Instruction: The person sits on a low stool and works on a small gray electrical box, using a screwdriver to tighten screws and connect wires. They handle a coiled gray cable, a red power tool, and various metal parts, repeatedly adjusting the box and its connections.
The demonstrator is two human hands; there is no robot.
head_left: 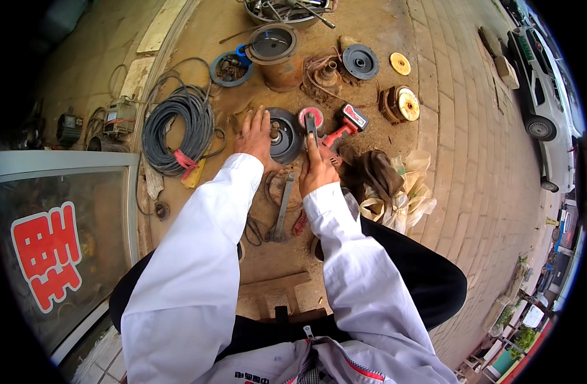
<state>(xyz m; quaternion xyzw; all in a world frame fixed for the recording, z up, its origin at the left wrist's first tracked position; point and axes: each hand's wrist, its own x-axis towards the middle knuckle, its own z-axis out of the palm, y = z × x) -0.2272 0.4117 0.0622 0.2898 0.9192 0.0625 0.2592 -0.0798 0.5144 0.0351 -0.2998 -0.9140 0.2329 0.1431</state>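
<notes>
My left hand lies with its fingers stretched out at the left edge of a dark round metal disc, which has a short shaft standing up at its centre. Just right of the disc, my right hand is closed round a dark, narrow, brush-like tool. The far end of this tool reaches over a small round red tin. Beside that hand lies a red cordless power tool with its battery pack pointing away. A long flat metal bar rests on the ground between my forearms.
A coil of grey cable lies at left by a glass door. Beyond the disc stand a rusty metal cylinder, a bowl of small parts and a black wheel. Cloth and plastic bags lie at right.
</notes>
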